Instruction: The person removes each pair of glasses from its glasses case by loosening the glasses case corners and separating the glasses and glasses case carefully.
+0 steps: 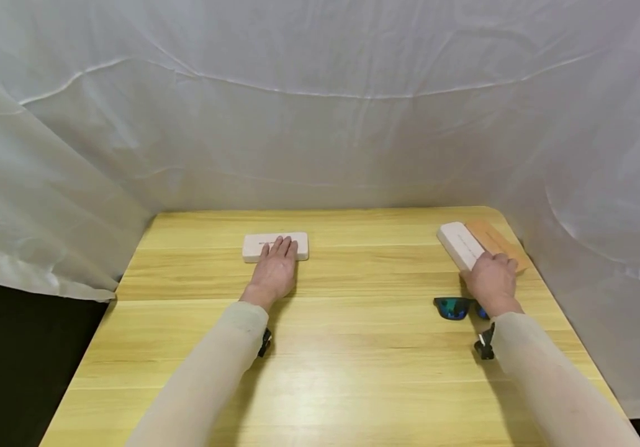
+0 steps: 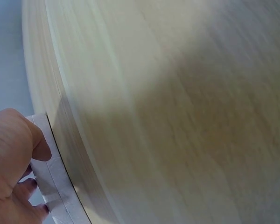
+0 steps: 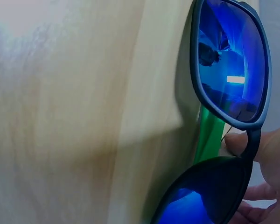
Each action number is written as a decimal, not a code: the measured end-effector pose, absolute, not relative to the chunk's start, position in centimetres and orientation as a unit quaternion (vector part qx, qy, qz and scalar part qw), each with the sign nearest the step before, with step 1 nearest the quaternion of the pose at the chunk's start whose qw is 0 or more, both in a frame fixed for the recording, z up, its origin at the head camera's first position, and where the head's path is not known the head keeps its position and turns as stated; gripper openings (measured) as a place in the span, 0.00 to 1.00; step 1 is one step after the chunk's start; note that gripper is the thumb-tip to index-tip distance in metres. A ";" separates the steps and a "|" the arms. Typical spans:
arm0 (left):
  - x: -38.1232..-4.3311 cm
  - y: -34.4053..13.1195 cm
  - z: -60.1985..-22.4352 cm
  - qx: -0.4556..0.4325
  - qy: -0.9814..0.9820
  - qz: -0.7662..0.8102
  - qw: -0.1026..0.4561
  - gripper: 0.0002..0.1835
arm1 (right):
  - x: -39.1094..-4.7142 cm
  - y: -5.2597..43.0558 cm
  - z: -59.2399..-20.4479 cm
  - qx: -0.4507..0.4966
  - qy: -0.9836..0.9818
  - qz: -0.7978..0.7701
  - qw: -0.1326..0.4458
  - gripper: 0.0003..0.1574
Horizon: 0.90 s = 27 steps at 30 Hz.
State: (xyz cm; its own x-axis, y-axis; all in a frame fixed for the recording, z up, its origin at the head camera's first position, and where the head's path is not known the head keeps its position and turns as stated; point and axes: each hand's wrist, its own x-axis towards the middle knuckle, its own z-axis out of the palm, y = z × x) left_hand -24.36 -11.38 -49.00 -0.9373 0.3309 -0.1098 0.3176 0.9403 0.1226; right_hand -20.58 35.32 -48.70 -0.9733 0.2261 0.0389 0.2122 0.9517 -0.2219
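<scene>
A white oblong case with a line of small print lies near the table's back edge. My left hand rests on it, fingers stretched over its top; in the left wrist view the thumb touches its side. At the right, a second white case lies slanted against an orange flat piece. My right hand grips the near end of that case, fingers bent over towards the orange piece. Sunglasses with blue-green mirrored lenses lie just under this hand, partly hidden by it.
The pale wooden table ends at a grey-white curtain behind and at the right. A green strip shows behind the sunglasses' bridge in the right wrist view. Each wrist carries a small black camera.
</scene>
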 end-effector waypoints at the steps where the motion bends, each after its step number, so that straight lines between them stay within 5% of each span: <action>1: -24.4 -11.3 -49.0 0.166 0.983 0.053 0.064 0.34 | -20.6 35.3 -48.7 -0.112 -0.988 0.105 0.032 0.39; 18: -25.2 -8.9 -49.4 0.177 0.981 0.056 0.051 0.32 | -19.8 33.0 -48.7 -0.041 -0.986 0.152 0.055 0.31; 27: -25.4 -7.3 -49.3 0.165 0.984 0.050 0.038 0.33 | -21.0 30.1 -48.8 0.010 -0.987 0.162 0.014 0.38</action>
